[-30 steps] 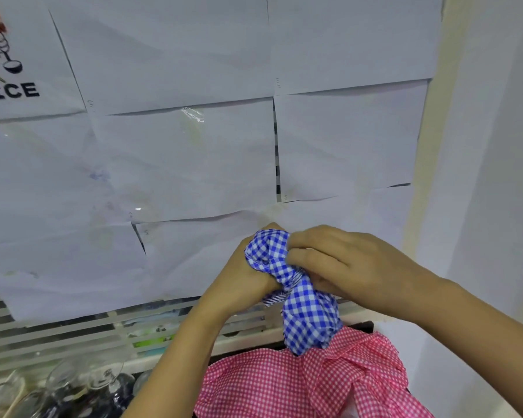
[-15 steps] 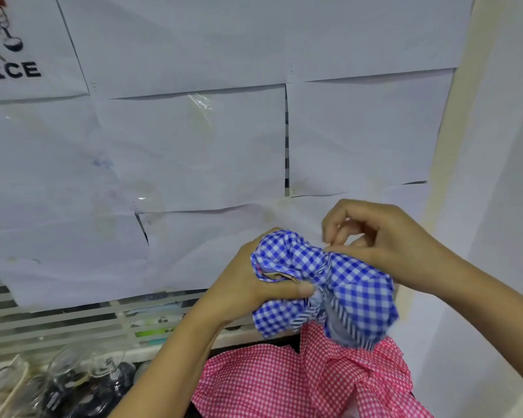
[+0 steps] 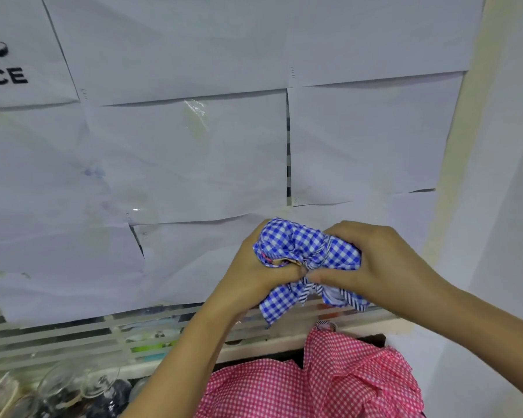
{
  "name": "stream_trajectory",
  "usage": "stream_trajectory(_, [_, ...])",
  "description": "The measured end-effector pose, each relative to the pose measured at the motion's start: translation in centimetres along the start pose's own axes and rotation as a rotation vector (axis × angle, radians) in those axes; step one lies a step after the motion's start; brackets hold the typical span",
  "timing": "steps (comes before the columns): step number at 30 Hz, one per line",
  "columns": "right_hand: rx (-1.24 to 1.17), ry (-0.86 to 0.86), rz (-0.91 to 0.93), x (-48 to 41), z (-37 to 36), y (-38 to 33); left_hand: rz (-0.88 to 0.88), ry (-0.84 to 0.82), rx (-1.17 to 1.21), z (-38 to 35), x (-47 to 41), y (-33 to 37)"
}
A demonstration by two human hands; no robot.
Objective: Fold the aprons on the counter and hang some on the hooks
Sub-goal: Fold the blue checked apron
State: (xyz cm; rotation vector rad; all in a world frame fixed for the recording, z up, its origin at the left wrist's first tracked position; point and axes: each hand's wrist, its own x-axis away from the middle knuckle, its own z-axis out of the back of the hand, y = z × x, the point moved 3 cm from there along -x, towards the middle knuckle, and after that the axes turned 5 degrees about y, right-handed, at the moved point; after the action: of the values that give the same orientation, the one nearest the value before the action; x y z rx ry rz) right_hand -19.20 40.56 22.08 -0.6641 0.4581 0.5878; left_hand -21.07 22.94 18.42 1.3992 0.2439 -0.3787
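In the head view, both hands are being held up in front of a wall covered with white paper sheets (image 3: 194,161). Between them a blue checked apron (image 3: 299,245) is being gripped as a crumpled bundle. The left hand (image 3: 254,273) is clutching its left side, fingers hidden behind the cloth and thumb pressing in at the front. The right hand (image 3: 384,263) is closing over the right side, its fingers curling round the top of the bundle and its thumb meeting the left thumb at the middle. Loose ends of the blue apron, with a striped trim, are hanging just below the two thumbs.

Below the hands, and nearer the person, a pink checked apron (image 3: 329,384) is lying in rumpled folds, apart from the blue one; what it is lying on cannot be made out. Below and left of the left hand, a slatted panel (image 3: 73,330) is running along under the paper, and lower left of the left forearm some clear glasses (image 3: 61,387) are standing together. Far up and left of the hands, black printed letters (image 3: 9,75) are showing on one sheet. Right of the right hand, a plain white wall (image 3: 501,206) is rising.
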Motion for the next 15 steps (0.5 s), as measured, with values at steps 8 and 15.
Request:
stream_trajectory(8, [0.069,0.200,-0.082,-2.2,-0.7,1.4,-0.462,0.497,-0.640,0.2,-0.4,2.2])
stream_trajectory(15, [0.249,0.227,0.050,-2.3,-2.2,1.9,-0.702,0.432,-0.787,-1.3,-1.0,1.4])
